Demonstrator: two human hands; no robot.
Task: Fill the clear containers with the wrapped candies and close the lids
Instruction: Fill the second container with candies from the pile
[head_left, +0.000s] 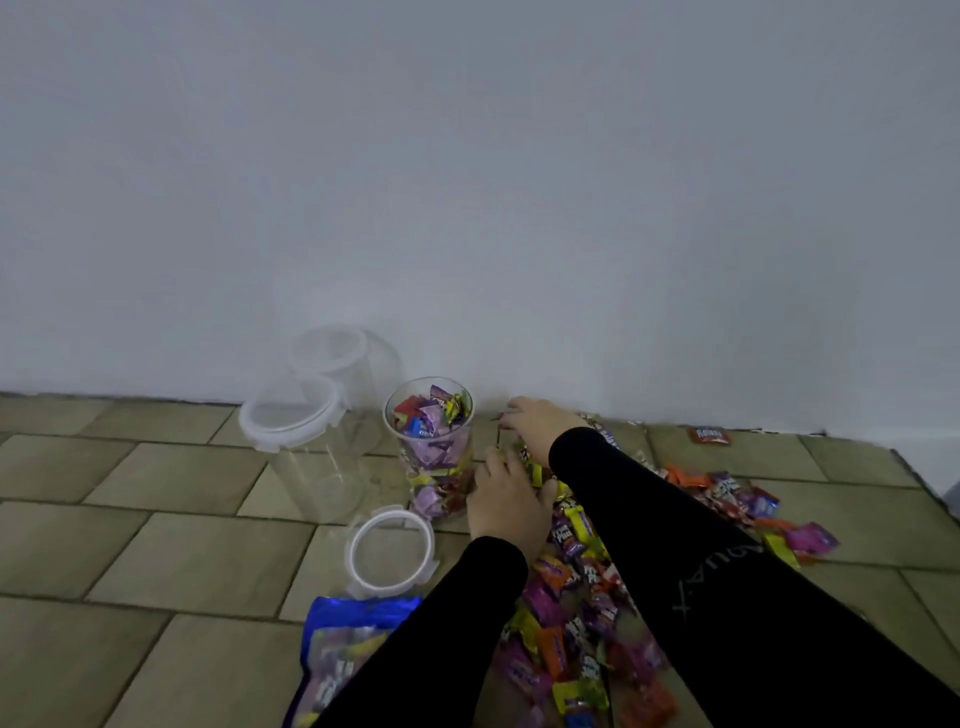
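An open clear container (435, 447) stands upright on the tiled floor, nearly full of wrapped candies. Its white-rimmed lid (390, 552) lies flat in front of it. My left hand (506, 506) rests just right of this container, fingers curled over candies from the pile (587, 571). My right hand (537, 423) reaches further back near the wall, palm down over a few candies; whether it grips any is hidden. Two empty clear containers with lids on stand at the left, one nearer (306, 447) and one behind (345, 364).
A blue candy bag (343, 649) lies open at the bottom, partly under my left sleeve. Loose candies spread to the right (748, 499), and one orange packet (709, 435) lies by the wall. The white wall runs close behind everything.
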